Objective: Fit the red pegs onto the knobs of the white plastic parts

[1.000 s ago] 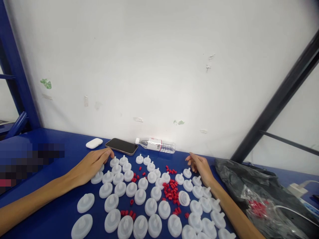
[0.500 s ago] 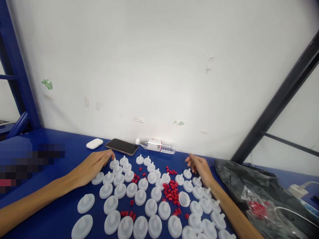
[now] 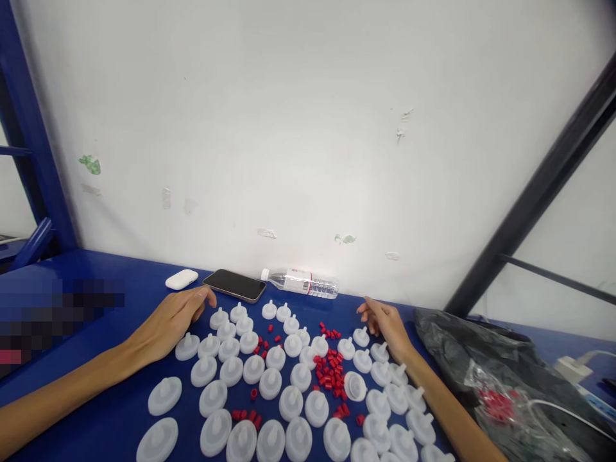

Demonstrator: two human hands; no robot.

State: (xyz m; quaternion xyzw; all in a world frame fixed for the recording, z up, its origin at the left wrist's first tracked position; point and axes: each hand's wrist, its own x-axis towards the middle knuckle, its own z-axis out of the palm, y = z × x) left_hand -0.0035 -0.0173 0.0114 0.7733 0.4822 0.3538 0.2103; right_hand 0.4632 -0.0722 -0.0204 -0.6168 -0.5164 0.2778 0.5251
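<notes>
Many white plastic round caps with a short spout [image 3: 301,377] stand over the blue table [image 3: 113,282], mostly spout up. One white cap [image 3: 355,386] lies the other way up, showing its ringed inside. Small red tube-like pieces [image 3: 331,372] are scattered in loose groups among them. My left hand [image 3: 179,316] rests at the left edge of the caps, fingers relaxed and bent down, holding nothing; a white cap [image 3: 219,318] is just right of its fingertips. At the right edge of the caps lies my right hand [image 3: 384,321], loosely curved with fingers apart and nothing visible in it.
Along the wall lie a white earbud case [image 3: 181,279], a phone [image 3: 234,285] and a clear water bottle [image 3: 301,282]. On the right are a black plastic bag [image 3: 452,337], a clear bag of red pieces [image 3: 498,403] and a white charger [image 3: 572,369]. Metal posts rise at both sides.
My left hand has drawn slightly left, its fingertips coming away from the spout of a white cap. My right hand stays in place.
</notes>
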